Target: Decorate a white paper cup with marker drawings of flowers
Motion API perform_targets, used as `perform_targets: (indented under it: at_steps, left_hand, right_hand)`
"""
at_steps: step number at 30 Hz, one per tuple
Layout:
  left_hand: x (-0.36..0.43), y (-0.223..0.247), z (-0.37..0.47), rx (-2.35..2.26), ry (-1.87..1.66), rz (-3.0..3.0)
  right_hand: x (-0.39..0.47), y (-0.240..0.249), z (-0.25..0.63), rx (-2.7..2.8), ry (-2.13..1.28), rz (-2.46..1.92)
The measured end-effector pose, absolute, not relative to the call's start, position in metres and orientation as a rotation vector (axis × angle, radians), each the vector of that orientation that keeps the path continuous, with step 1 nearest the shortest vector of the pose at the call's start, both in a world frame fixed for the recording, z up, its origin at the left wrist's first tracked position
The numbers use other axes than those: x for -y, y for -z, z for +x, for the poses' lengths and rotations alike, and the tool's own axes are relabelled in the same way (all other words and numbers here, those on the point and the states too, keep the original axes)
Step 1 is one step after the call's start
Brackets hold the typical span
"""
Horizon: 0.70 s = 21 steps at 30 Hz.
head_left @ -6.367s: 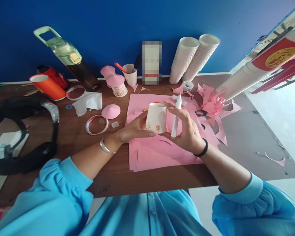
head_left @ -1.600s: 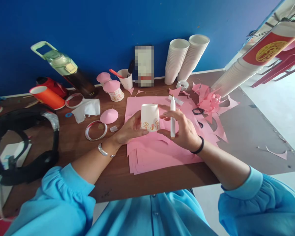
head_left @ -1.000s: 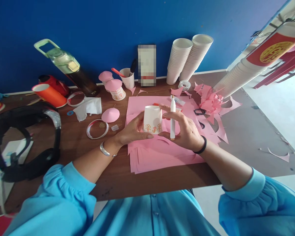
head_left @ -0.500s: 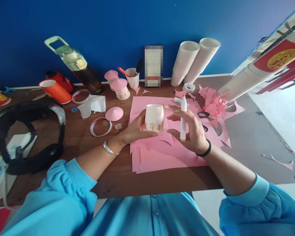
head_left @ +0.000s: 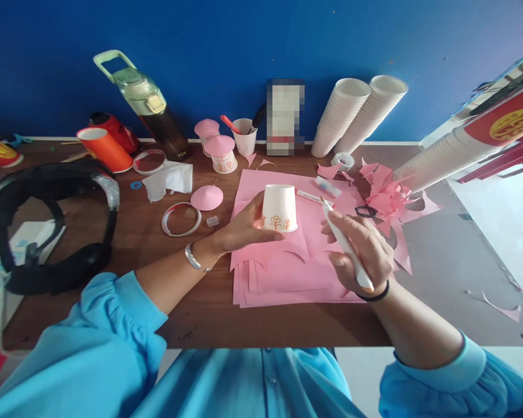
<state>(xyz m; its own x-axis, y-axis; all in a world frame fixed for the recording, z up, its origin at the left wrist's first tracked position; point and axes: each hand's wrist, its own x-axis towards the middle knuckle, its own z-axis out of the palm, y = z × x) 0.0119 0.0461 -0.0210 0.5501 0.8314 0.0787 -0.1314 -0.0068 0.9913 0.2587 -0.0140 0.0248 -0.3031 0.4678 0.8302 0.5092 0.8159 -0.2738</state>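
My left hand [head_left: 248,225] is closed around a white paper cup [head_left: 279,203], held upside down above pink paper. Orange flowers are drawn along the cup's wide lower rim. In my right hand [head_left: 368,249], to the right of the cup, is a white marker pen [head_left: 346,244]; its tip points up and to the left, apart from the cup. Below both hands lies a stack of pink paper sheets [head_left: 283,284]. Another marker [head_left: 309,197] rests on the sheets behind the right hand, near small black-handled scissors [head_left: 366,212].
Two cups with pink cone tops [head_left: 221,154] stand at the back, beside a cup holding pens [head_left: 245,142]. A pink cone [head_left: 207,198] and a cut ring [head_left: 181,232] lie left. Stacked cups [head_left: 340,116], a bottle [head_left: 146,104] and pink scraps [head_left: 387,194] surround the sheets.
My right hand has moved right and slightly down, away from the cup, and the marker has tipped from upright to slanting. The left hand still holds the cup.
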Motion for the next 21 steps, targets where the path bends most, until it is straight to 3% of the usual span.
perform_targets:
  at_steps: [21]
  left_hand:
    - [-0.040,0.012,0.017,-0.735,-0.830,1.630]
  right_hand:
    - [0.022,-0.034,0.244,2.122,0.139,-0.600]
